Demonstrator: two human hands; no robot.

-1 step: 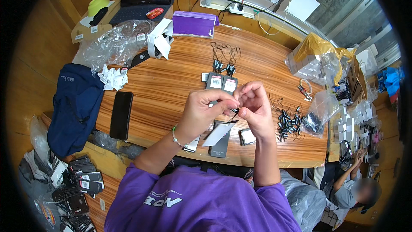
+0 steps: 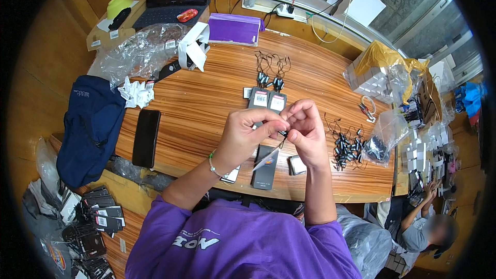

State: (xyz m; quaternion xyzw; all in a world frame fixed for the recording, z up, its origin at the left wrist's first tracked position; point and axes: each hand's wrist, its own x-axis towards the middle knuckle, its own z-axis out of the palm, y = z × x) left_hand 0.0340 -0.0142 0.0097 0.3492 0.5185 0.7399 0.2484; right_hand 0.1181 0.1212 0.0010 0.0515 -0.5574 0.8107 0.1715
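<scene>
Above the middle of the table, my left hand (image 2: 248, 130) and my right hand (image 2: 306, 133) meet with fingertips pinched together. Between them they grip a short black hang-tag string (image 2: 283, 134). From it dangles a card hang tag (image 2: 266, 159), seen nearly edge-on; the pinched end of the string is hidden by my fingers. Beneath lies a dark grey hang tag (image 2: 264, 180), with a small stack of cards (image 2: 297, 165) to its right. Just beyond my hands are two grey tags (image 2: 277, 102) with labels, their black strings stretching away.
Right of my right hand is a pile of black strings (image 2: 349, 150) beside a clear plastic bag (image 2: 385, 137). Small pliers (image 2: 368, 111) lie farther back. A black phone (image 2: 146, 139) and navy pouch (image 2: 90, 129) sit left. A laptop (image 2: 173, 0) stands far left; a co-worker (image 2: 421, 230) is at right.
The hanging card tag has swung round from showing its pale face to nearly edge-on, uncovering more of the grey tag below. My hands stay almost in place.
</scene>
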